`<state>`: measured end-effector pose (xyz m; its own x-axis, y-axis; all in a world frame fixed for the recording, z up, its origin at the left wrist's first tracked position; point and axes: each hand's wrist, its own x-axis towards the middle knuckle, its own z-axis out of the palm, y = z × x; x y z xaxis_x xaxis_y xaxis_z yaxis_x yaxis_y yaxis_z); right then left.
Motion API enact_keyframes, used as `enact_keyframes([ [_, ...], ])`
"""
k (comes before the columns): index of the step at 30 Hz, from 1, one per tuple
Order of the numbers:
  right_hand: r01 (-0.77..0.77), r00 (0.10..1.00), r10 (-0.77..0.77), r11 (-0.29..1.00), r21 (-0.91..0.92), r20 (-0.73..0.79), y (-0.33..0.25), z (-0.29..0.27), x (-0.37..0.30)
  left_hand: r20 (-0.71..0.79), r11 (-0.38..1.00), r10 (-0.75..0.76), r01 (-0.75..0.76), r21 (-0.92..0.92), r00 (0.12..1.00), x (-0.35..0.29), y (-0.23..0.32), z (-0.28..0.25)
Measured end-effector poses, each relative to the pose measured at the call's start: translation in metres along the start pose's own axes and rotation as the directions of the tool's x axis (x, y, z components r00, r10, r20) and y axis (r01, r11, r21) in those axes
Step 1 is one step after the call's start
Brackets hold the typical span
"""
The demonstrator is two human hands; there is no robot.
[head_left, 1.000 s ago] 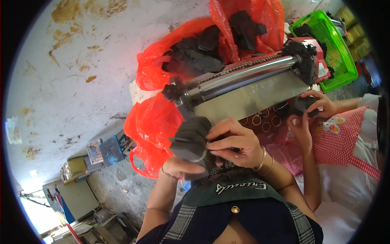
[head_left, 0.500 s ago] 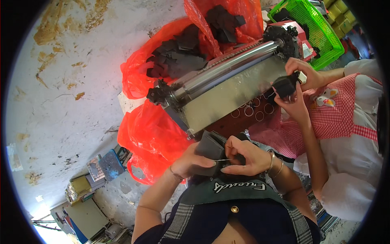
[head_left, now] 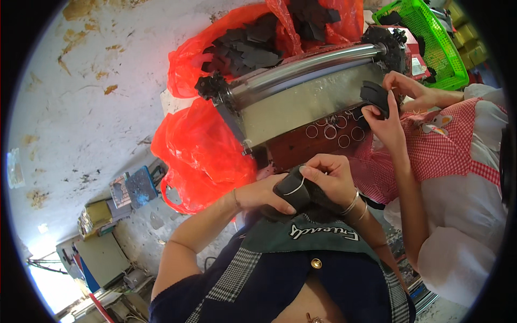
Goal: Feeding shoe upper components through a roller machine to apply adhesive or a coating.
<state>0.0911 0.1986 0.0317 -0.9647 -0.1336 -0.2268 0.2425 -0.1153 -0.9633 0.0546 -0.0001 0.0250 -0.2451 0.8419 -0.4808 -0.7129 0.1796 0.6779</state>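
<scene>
My left hand (head_left: 269,195) is wrapped round a curved stack of thin black pieces (head_left: 287,187), its thumb lying along the near side. A thin white rubber band (head_left: 294,189) runs across the face of the stack. My right hand (head_left: 333,180) is closed at the stack's right edge, thumb and forefinger pinched near the end of the band; its other fingers are partly hidden. The stack is held just in front of my green apron (head_left: 269,238).
Ahead stands a machine with a shiny metal roller (head_left: 312,67); white rings (head_left: 330,132) lie on its reddish-brown front. Red plastic bags (head_left: 196,156) sit left and behind, one with black pieces (head_left: 245,51). At right a co-worker's hands (head_left: 392,116) hold another black stack. A green basket (head_left: 452,59) stands beyond.
The rubber band, stretched between my left thumb and right fingers before, now lies across the stack. The stack has turned and curved in my hands. The co-worker's stack has tilted. The view has shifted.
</scene>
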Motion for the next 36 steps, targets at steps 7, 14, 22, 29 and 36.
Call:
enact_keyframes([
  [7, 0.415, 0.899, -0.435, 0.818, -0.399, 0.045, 0.004, 0.002, -0.005, 0.074, 0.991, -0.12, 0.124, -0.045, 0.99, 0.016, -0.017, 0.015],
  [14, -0.145, 0.983, 0.141, 0.989, 0.03, 0.122, 0.027, -0.013, -0.017, -0.05, 0.994, -0.102, 0.103, 0.023, 0.994, -0.008, -0.037, 0.022],
  [22, -0.147, 0.773, 0.115, 0.989, 0.0, 0.624, 0.023, -0.028, -0.017, 0.251, 0.96, -0.189, 0.233, -0.159, 0.949, -0.018, -0.048, 0.013],
  [29, 0.05, 0.993, -0.057, 0.996, -0.068, -0.104, 0.059, -0.012, 0.053, 0.296, 0.99, -0.141, 0.126, 0.067, 0.945, 0.003, -0.061, 0.016],
  [36, 0.011, 0.833, -0.553, 0.052, -0.999, -0.019, 0.213, -0.083, 0.062, -0.531, 0.953, 0.03, -0.184, -0.24, 0.847, 0.03, -0.074, -0.005],
])
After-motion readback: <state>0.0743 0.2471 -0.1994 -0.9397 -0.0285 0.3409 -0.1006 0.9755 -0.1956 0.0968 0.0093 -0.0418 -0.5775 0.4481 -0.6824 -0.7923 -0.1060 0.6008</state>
